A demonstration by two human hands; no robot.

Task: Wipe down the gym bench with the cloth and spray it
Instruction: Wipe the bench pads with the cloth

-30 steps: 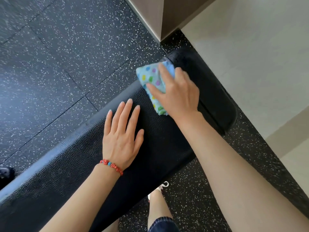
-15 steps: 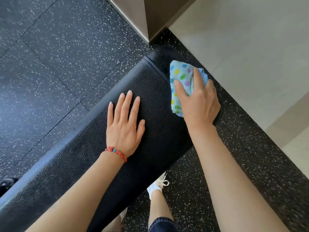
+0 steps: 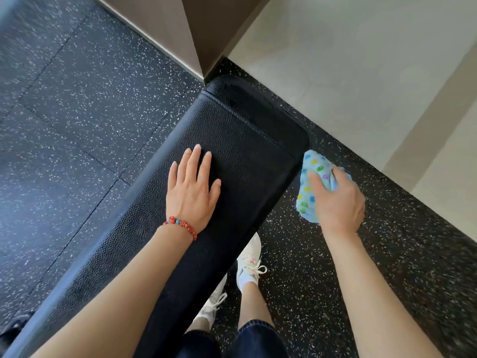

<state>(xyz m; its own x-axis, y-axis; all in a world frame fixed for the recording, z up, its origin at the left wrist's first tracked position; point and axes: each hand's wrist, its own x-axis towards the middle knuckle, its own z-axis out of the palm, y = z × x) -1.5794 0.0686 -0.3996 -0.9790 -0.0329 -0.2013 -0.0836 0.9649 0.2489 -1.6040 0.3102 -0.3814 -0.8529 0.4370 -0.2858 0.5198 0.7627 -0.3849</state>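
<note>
The black padded gym bench [image 3: 240,140] runs diagonally from lower left to the upper middle. My left hand [image 3: 192,189] lies flat on its top with fingers spread, a red bead bracelet at the wrist. My right hand [image 3: 338,202] grips a light blue cloth with coloured dots [image 3: 313,174], bunched up just off the bench's right side, near its end corner and over the floor. No spray bottle is in view.
Dark speckled rubber flooring [image 3: 77,112] surrounds the bench. A brown wall corner [image 3: 191,42] stands right at the bench's far end. Pale tiled floor [image 3: 361,60] lies to the right. My feet in white shoes [image 3: 249,262] stand beside the bench.
My right hand has carried the cloth from the bench's far left edge across the top to the right and off its right side. My left hand stayed flat on the pad.
</note>
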